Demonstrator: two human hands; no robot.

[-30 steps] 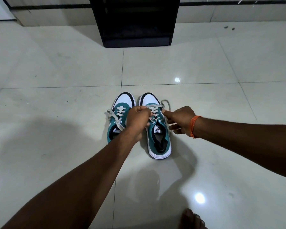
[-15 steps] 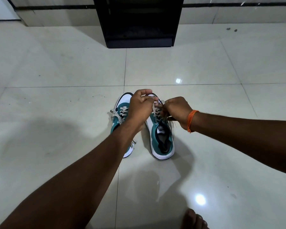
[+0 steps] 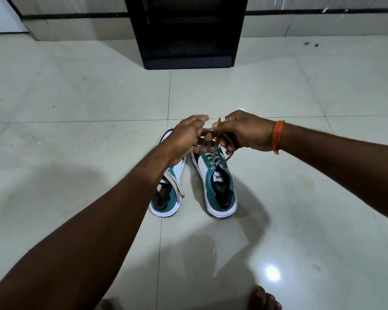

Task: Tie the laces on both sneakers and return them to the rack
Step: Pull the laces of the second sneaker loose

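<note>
Two teal and white sneakers stand side by side on the floor, heels toward me. Above the toe of the right sneaker (image 3: 220, 189), my left hand (image 3: 186, 139) and my right hand (image 3: 244, 133) meet, each pinching a strand of its grey laces (image 3: 215, 153), which rise taut and crossed from the eyelets. The left sneaker (image 3: 166, 200) is partly hidden under my left forearm; its laces (image 3: 176, 186) lie loose across the tongue. The black shoe rack (image 3: 186, 32) stands against the far wall.
Glossy pale floor tiles (image 3: 76, 130) surround the shoes. My bare toes (image 3: 263, 298) show at the bottom edge. An orange thread band (image 3: 277, 136) circles my right wrist. Two small dark specks (image 3: 310, 44) lie near the wall at right.
Both hands have lifted the right sneaker's laces up and away from the shoe, pulling them taut and crossed. The view has tilted a little toward the rack.
</note>
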